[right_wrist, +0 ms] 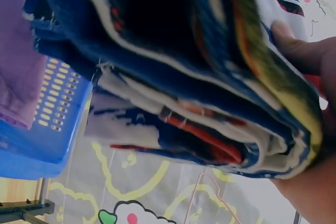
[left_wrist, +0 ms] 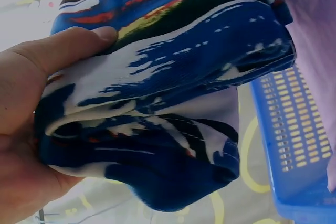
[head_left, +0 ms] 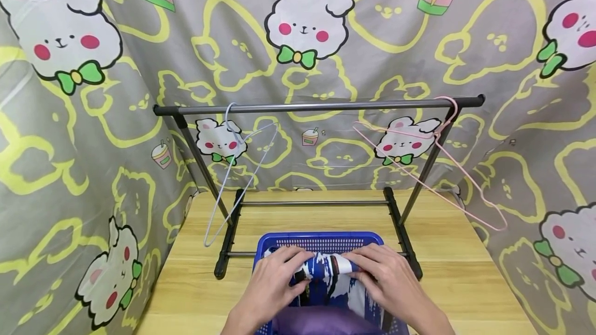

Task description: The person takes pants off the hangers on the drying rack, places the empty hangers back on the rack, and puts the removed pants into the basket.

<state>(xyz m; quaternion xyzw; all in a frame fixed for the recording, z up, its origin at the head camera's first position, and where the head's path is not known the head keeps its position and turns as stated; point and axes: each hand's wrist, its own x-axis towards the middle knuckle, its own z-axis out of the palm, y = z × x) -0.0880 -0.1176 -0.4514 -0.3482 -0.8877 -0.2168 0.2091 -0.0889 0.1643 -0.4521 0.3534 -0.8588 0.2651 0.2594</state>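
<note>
A folded garment patterned in blue, white and black, with red and yellow streaks, is held over the basket. My left hand grips its left end, with the thumb lying on top of the fabric. At the opposite end my right hand pinches the cloth, whose stacked folds show in the right wrist view. Whether it is a shirt or shorts cannot be told. Below lies a purple cloth in the blue plastic basket. The hands hide part of the basket's sides.
Behind the basket stands a metal clothes rack with black feet, on a wooden table. A pale blue hanger hangs at its left, a pink hanger at its right. A cartoon-printed curtain encloses the back and sides.
</note>
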